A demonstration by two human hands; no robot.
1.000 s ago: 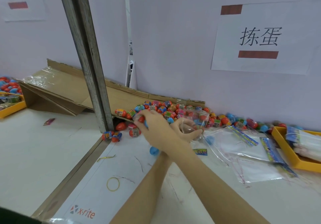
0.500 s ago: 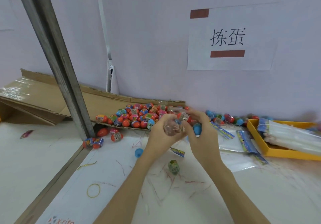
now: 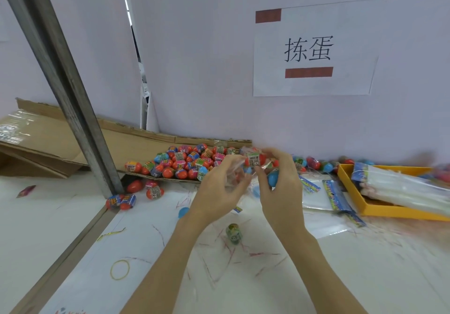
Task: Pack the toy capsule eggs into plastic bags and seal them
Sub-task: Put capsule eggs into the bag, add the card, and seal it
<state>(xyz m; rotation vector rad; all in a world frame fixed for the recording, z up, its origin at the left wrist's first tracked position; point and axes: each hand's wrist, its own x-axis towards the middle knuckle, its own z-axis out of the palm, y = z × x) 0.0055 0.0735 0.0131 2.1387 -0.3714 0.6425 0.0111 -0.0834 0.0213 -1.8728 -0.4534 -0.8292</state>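
My left hand (image 3: pixel 218 193) and my right hand (image 3: pixel 280 187) are raised together over the table, both gripping a clear plastic bag (image 3: pixel 237 172). A red capsule egg (image 3: pixel 254 159) with a label sits between my fingertips at the bag's top, and a blue egg (image 3: pixel 272 177) shows against my right palm. A heap of red and blue capsule eggs (image 3: pixel 185 162) lies on cardboard behind my hands. One green egg (image 3: pixel 233 233) lies alone on the table below my wrists.
A yellow tray (image 3: pixel 389 210) with bundled clear bags stands at the right. Flat bags with printed headers (image 3: pixel 333 196) lie beside it. A slanted metal post (image 3: pixel 65 89) rises at the left, with loose eggs (image 3: pixel 121 201) at its foot. A rubber band (image 3: pixel 119 269) lies near the front.
My hands came back from the egg heap and lifted the bag off the table. The right hand has brought a red egg to the bag's top.
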